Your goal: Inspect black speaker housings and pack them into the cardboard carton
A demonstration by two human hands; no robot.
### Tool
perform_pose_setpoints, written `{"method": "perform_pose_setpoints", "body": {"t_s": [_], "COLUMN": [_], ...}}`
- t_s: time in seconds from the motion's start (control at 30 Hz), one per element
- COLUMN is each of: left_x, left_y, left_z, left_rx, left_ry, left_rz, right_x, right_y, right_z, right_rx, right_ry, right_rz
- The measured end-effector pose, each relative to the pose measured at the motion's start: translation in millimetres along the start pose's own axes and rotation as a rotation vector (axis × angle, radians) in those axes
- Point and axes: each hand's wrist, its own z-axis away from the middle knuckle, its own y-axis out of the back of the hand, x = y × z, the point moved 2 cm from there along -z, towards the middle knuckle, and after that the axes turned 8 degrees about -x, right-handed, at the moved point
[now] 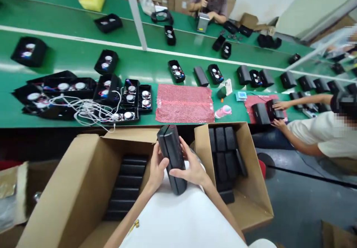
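Note:
I hold a black oblong speaker housing [173, 155] upright over my lap with both hands. My left hand [157, 167] wraps its left side with closed fingers. My right hand [192, 168] grips its right side, thumb across the front. Below on my left stands an open cardboard box [69, 188] with black housings stacked flat inside. A second open cardboard box [251, 188] on my right holds several more black housings standing on end.
A green conveyor table [83, 64] carries open black speaker shells [108, 90], white cables [89, 110], a red bubble-wrap sheet [184, 103] and a pink bottle [223, 111]. A co-worker [320, 136] at the right handles black housings; another person [210, 0] sits across.

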Motion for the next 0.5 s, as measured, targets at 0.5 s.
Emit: {"method": "perform_pose_setpoints", "body": {"t_s": [0.5], "left_x": [62], "left_y": [-77.5], "left_z": [-4], "left_rx": [-0.136], "left_ry": [0.028], "left_rz": [0.173], "right_x": [-10], "right_y": [55], "right_z": [78], "right_rx": [0.418], "right_ry": [0.103], "right_rz": [-0.141]}}
